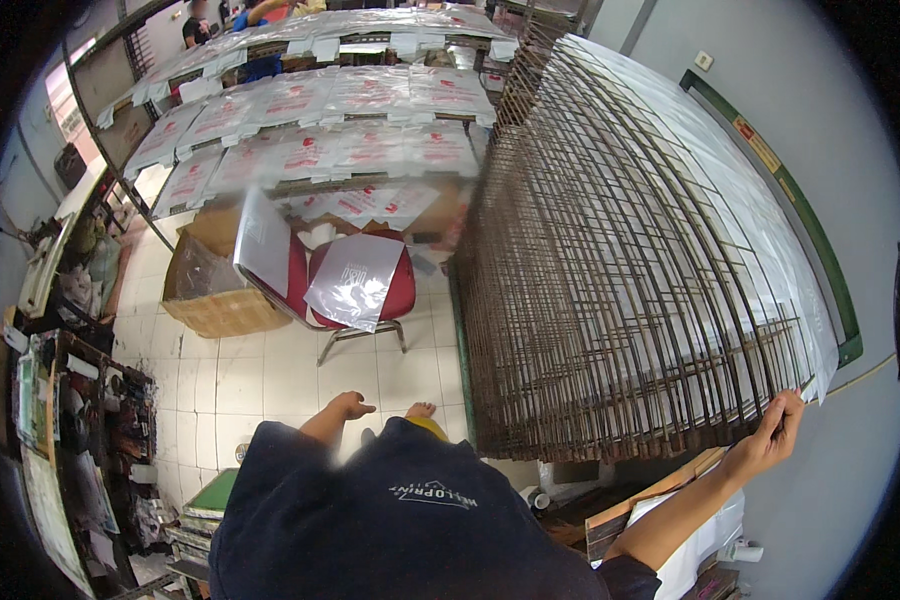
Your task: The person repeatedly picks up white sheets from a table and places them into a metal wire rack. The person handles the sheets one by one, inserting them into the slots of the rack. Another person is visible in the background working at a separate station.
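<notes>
On my right stands a tall drying rack (610, 300) of many stacked wire shelves. My right hand (778, 432) is raised to its near right corner, with the fingers closed round the edge of the top wire shelf. Pale plastic sheets (670, 130) lie along the rack's far side, and one sheet's edge hangs close to my right fingers. My left hand (348, 405) hangs low in front of my body, loosely bent with a finger stretched out and nothing visible in it. It is apart from the red chair (400, 290) ahead, which has a printed plastic bag (355, 280) on its seat.
Shelves at the back hold rows of clear bags with red print (370, 90). A cardboard box (215, 295) sits left of the chair. A cluttered dark shelf (80, 430) lines the left side. People (198, 25) are at the far back. A wooden-edged board (660, 495) lies below my right arm.
</notes>
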`<state>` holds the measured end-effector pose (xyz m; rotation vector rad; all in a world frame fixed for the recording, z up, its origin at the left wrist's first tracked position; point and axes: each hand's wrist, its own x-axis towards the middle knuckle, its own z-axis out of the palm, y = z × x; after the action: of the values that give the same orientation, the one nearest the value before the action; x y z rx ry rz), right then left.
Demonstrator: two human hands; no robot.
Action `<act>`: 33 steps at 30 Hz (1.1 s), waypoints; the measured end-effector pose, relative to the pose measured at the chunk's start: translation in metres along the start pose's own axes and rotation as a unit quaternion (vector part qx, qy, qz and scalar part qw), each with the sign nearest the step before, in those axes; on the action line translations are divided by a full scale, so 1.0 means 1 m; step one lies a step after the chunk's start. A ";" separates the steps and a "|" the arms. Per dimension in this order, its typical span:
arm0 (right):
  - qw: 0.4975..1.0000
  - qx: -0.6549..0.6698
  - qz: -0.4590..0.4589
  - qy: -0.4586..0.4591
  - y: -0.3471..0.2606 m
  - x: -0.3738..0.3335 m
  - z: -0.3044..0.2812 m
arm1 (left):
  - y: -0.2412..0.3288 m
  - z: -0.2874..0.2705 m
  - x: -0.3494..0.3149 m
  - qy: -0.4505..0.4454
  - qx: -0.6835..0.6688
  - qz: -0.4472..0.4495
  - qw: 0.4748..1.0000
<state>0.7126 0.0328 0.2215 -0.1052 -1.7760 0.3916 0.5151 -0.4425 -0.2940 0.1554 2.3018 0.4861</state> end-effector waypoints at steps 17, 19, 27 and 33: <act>1.000 -0.013 -0.028 0.001 -0.005 0.004 -0.002 | 0.007 0.003 0.011 -0.011 0.008 0.009 1.000; 1.000 -0.011 -0.028 0.002 -0.005 0.003 -0.002 | 0.008 0.003 0.008 -0.020 -0.008 -0.002 1.000; 1.000 -0.015 -0.003 -0.010 0.000 0.001 -0.007 | 0.016 -0.005 -0.004 -0.015 0.010 0.002 1.000; 1.000 -0.014 -0.001 0.001 -0.003 0.002 -0.005 | 0.007 0.000 0.004 -0.025 0.006 0.000 1.000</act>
<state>0.7172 0.0316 0.2250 -0.1226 -1.7795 0.3658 0.5123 -0.4351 -0.2940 0.1719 2.2554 0.4641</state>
